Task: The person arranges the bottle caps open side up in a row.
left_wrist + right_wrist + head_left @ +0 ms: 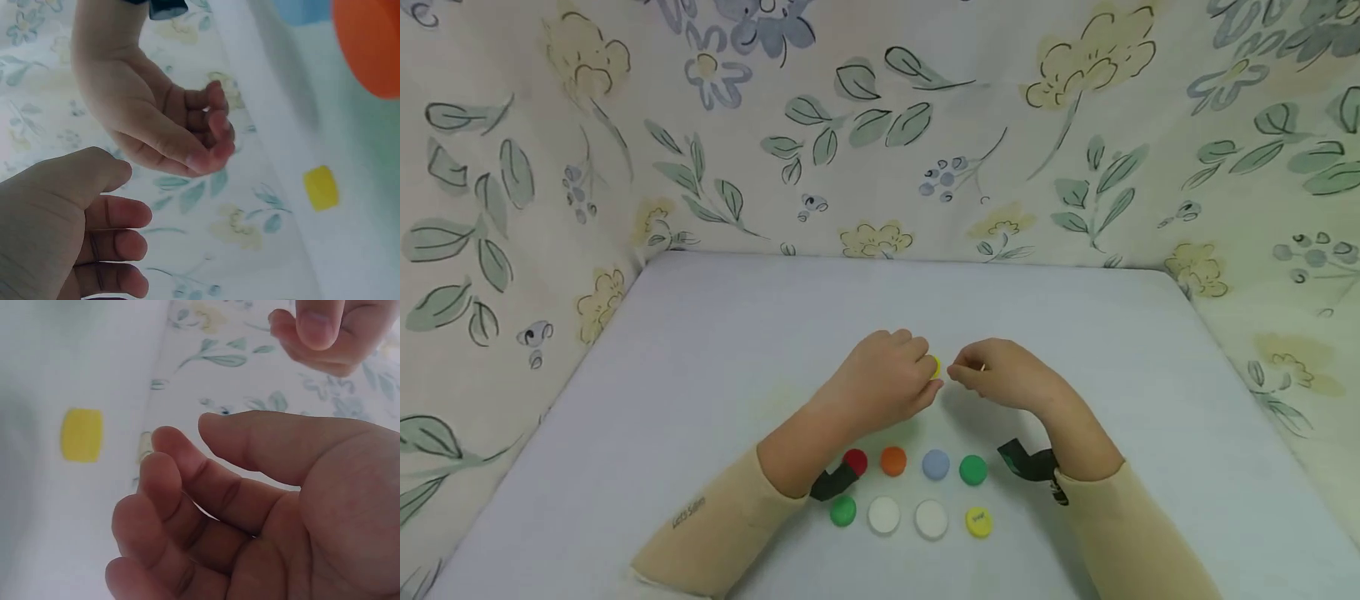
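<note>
In the head view my left hand (891,375) hovers over the middle of the white table, its fingers loosely curled. A yellow round piece, probably a bottle cap (936,367), shows partly behind those fingertips. Both wrist views show this yellow cap (322,187) (81,435) apart from either hand, on the white surface. My left thumb and fingers (119,247) have a gap between them and hold nothing. Opposite, my right hand (1003,372) is held just right of the cap. Its fingers (164,478) bend loosely, with the thumb apart and nothing gripped.
Nearer the body lie two rows of round caps: red (854,462), orange (892,461), light blue (936,465) and green (973,470), then green (842,511), two white (883,515) and yellow (979,522). Floral cloth (880,183) surrounds the table (737,333).
</note>
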The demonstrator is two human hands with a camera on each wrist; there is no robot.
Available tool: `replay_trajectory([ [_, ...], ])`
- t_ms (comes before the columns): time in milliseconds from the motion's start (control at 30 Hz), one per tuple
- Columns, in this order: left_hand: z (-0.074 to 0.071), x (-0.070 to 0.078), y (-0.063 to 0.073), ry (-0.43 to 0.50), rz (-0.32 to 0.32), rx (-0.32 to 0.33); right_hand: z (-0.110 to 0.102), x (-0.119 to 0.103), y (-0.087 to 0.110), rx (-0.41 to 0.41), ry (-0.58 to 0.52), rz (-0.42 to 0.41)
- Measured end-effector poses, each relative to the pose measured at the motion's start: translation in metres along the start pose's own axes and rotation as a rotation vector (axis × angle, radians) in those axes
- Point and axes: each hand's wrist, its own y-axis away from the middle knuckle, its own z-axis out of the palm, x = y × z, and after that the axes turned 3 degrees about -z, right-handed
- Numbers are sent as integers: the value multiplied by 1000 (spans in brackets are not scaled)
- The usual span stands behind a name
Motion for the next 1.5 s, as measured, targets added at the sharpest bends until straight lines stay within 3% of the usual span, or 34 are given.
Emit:
replay_trajectory([
  [100, -13, 9, 1, -55, 45, 56, -5, -5, 8, 12, 51, -15],
  [333, -31, 23, 0, -83, 99, 217, -16, -15, 27, 43, 116, -59],
  [500, -37, 26, 4, -95, 117, 215, -19, -21, 36, 71, 147, -62],
  [733, -39, 37, -6, -67, 147, 167, -22, -11, 50, 107, 103, -58],
  [900, -32, 41, -5, -95, 194, 79, -10, 4, 55, 35, 51, -89],
  [1033, -19, 46, -2, -117, 248, -54, 4, 13, 54, -38, 30, -110],
  [1233, 9, 58, 0, -140, 293, -233, 24, 22, 54, -119, 52, -57],
  [1333, 19, 62, -2, -125, 285, -325, 28, 22, 56, -169, 88, -18],
  [1500, 27, 62, -8, 15, 199, -433, 27, 21, 59, -228, 141, 43],
])
